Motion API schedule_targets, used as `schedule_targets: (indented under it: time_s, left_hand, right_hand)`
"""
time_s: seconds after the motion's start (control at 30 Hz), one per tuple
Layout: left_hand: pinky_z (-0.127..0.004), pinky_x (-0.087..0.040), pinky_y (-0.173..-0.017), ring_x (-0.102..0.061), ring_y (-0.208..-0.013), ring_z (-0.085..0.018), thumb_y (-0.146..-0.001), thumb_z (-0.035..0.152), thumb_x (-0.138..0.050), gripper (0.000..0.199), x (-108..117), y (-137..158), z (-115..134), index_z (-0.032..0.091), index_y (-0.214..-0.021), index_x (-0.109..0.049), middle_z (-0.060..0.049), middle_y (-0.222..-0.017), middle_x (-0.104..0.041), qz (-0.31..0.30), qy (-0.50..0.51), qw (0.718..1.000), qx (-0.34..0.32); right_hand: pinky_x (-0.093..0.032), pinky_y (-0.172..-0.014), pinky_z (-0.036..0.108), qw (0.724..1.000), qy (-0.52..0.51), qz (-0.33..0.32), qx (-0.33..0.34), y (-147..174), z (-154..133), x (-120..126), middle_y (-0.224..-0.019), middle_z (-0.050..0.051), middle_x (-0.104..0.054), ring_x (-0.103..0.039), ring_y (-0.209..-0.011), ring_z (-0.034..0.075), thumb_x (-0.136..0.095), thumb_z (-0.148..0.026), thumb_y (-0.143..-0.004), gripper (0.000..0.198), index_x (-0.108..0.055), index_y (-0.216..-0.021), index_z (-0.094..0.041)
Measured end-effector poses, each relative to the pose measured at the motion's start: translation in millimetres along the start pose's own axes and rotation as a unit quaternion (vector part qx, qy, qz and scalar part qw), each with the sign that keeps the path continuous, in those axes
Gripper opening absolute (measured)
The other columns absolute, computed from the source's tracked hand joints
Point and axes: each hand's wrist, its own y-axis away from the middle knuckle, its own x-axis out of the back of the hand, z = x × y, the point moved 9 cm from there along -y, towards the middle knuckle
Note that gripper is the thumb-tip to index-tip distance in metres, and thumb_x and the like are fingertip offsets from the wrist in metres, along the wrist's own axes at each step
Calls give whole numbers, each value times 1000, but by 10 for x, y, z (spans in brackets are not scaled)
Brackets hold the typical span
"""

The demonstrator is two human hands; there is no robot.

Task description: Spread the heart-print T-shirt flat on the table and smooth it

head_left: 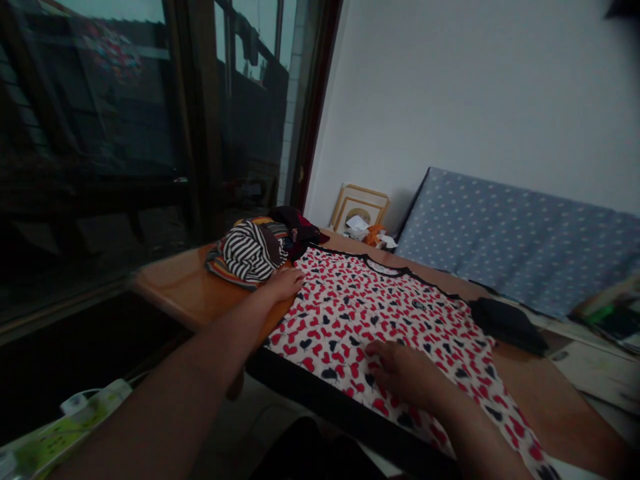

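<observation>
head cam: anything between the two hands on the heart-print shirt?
Only the heart-print shirt itself. The head view shows flat patterned cloth running from the left hand at its edge to the right hand resting on it; nothing else lies there.

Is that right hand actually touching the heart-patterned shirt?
Touching. The head view shows the right hand lying flat on the heart-patterned shirt, palm down, no gap beneath it.

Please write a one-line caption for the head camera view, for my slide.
Both hands, left hand and right hand, rest flat on a heart-print shirt spread on a wooden table.
</observation>
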Motion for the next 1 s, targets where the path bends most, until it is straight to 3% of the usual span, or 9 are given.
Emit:
schedule_targets:
  time_s: [0.1, 0.2, 0.37, 0.47, 0.63, 0.77, 1.0]
  left_hand:
    - [-38, -44, -102, -59, -116, -26, -94, 38, -49, 30, -10, -6, -11, 29, -114, -70, -4, -121, -70, 3, -1, 1000, 0]
    - [-40, -43, -100, -59, -116, -27, -95, 38, -48, 30, -28, -17, -29, 28, -113, -70, -6, -121, -69, 4, -2, 1000, 1]
    - [-41, -42, -100, -58, -116, -27, -95, 39, -47, 31, -70, -30, -56, 29, -114, -69, -6, -124, -68, 2, -3, 1000, -2]
    - [-42, -42, -99, -58, -116, -28, -96, 39, -46, 32, -86, -26, -69, 29, -117, -68, -6, -126, -67, 1, -3, 1000, 2]
    - [-43, -40, -102, -56, -118, -28, -96, 39, -46, 30, -64, 5, -44, 28, -113, -68, -7, -124, -67, 4, 3, 1000, 1]
    - [-44, -41, -102, -57, -116, -27, -96, 38, -46, 28, -35, 17, -19, 28, -110, -69, -6, -122, -67, 1, 12, 1000, 2]
    - [-48, -41, -102, -56, -119, -30, -95, 36, -46, 30, -4, 23, 7, 29, -113, -69, -6, -129, -66, -2, 12, 1000, 10]
  right_hand:
    - [-47, -83, 35, 1000, 21, -7, -21, 57, 49, -9, -117, 10, -73, -70, -100, 26, -55, -40, -92, 44, -64, -134, -32]
    - [-47, -81, 35, 999, 46, 1, -20, 70, -92, 24, -112, 10, -74, -70, -96, 26, -55, -36, -92, 37, -69, -125, -29]
    - [-45, -84, 30, 992, -14, 72, 101, 20, -867, 112, -107, 6, -70, -66, -96, 21, -51, -34, -95, 29, -71, -115, -28]
    - [-43, -87, 28, 983, -31, 70, 164, 25, -1190, 53, -106, 5, -67, -62, -100, 20, -54, -29, -93, 24, -71, -109, -26]
    - [-42, -81, 27, 985, -34, 44, 161, 122, -1048, -13, -96, 3, -64, -60, -93, 18, -54, -20, -88, 18, -71, -92, -24]
    - [-40, -72, 27, 990, -26, 33, 133, 160, -914, -5, -88, 3, -64, -60, -82, 16, -53, -23, -91, 18, -69, -83, -23]
    - [-41, -77, 27, 980, -44, 64, 184, 92, -1305, -26, -94, 3, -64, -59, -89, 17, -54, -26, -94, 16, -70, -94, -24]
